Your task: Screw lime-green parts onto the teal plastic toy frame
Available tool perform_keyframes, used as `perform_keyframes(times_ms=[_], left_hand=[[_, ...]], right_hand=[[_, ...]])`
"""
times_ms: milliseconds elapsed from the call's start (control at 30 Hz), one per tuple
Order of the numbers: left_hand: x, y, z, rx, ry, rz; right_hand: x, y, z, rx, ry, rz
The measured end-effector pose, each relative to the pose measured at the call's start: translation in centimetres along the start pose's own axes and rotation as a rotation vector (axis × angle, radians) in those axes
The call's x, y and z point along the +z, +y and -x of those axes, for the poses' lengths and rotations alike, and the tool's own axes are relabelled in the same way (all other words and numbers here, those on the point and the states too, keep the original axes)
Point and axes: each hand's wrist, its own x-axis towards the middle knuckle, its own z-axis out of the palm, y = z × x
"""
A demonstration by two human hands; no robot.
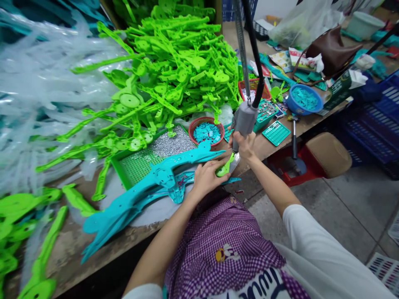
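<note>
The left hand (207, 176), fingers bent and close together, holds down a small green piece (223, 169) lying just beyond its fingertips at 2 o'clock. The right hand (244, 145) is wrapped around the lower body of a grey power screwdriver (245, 119), whose tip points down at that green piece. A long teal plastic part (165, 172) stretches from beside the left hand toward 8 o'clock. At 12 o'clock from that hand is a red basket (206, 132) of teal bits; at 10 o'clock, a green tray (134, 172) with small silvery pieces. The checked purple apron (218, 232) carries large script starting "Twi" (the rest is lost in folds). A dark green box (339, 87) at 2 o'clock bears print too small to read.
</note>
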Motion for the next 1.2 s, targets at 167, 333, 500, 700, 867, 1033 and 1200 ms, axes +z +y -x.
perform_keyframes(times_ms=[167,333,500,700,867,1033,1200], left_hand=[[0.2,0.1,-0.1,-0.006,0.024,0.000],[0.5,0.1,0.6,0.001,0.085,-0.023],[0.3,-0.8,2.2,0.026,0.101,-0.024],[0.0,-1.1,2.5,0.052,0.102,-0.011],[-0.1,-0.8,2.4,0.039,0.113,-0.004],[-0.2,-0.8,2.4,0.031,0.091,0.008],[0.0,-1.0,2.4,0.030,0.090,0.006]], right_hand=[[-1.0,-1.2,-1.4,-0.104,0.087,0.042],[-1.5,0.0,-2.1,-0.098,0.087,0.045],[-1.2,0.6,-2.3,-0.049,0.059,0.028],[-1.3,0.9,-3.2,-0.071,0.063,0.042],[-1.3,2.4,-5.0,-0.056,0.096,0.038],[-1.3,3.3,-5.2,-0.026,0.099,0.052],[-1.5,3.4,-5.1,-0.009,0.103,0.061]])
